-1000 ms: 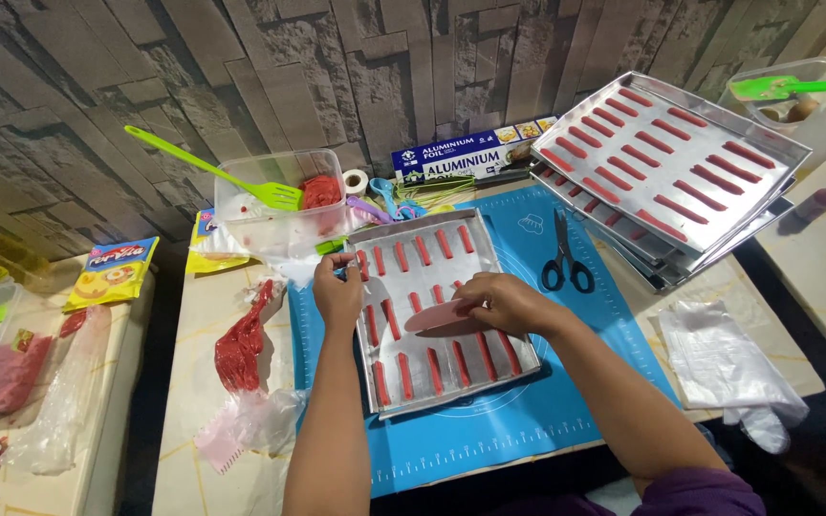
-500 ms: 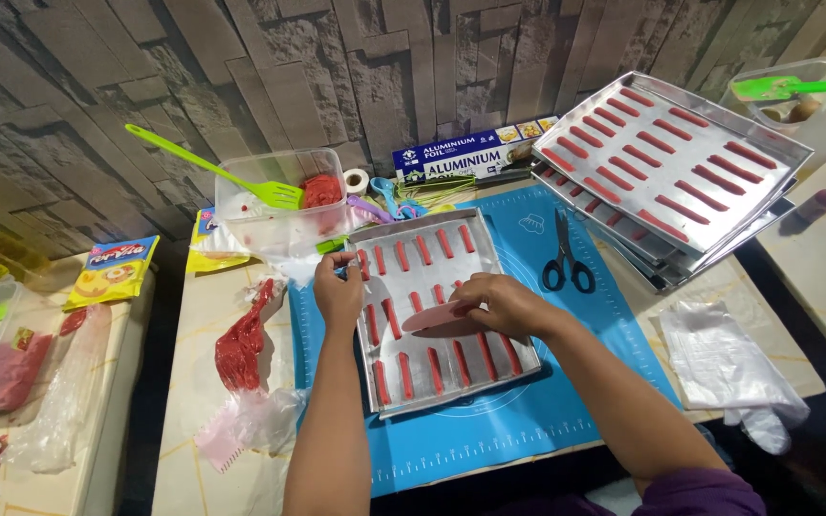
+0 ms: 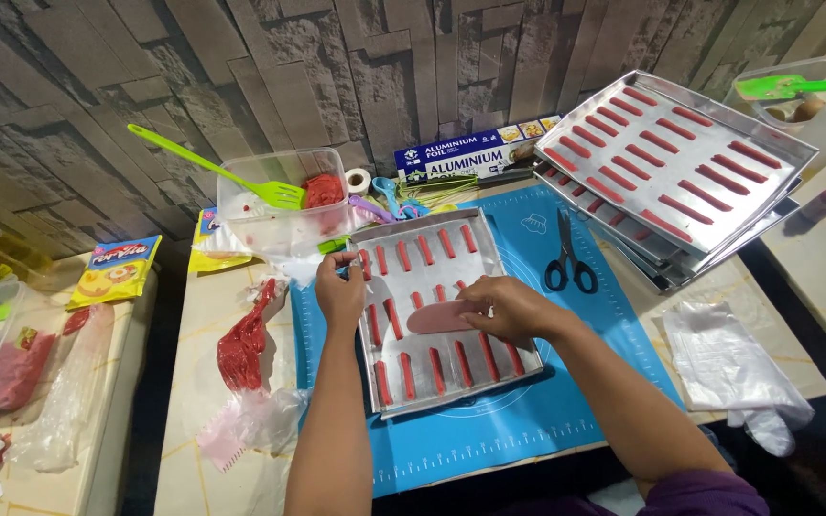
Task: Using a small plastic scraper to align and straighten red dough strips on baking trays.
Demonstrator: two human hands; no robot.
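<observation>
Blue silicone mat (image 3: 566, 420) covered the table middle; on it sat the foil-lined metal tray (image 3: 432, 377) with rows of red sticks. Nothing much shifted since a second ago: tray and both hands held the same spots, so work was mid-placement. Left hand (image 3: 339, 294) pinched the tray's left edge, steadying it. Right hand (image 3: 509, 308) gripped a pink scraper (image 3: 437, 317) flat over the tray's centre. Black scissors (image 3: 567, 258) lay beside it.
</observation>
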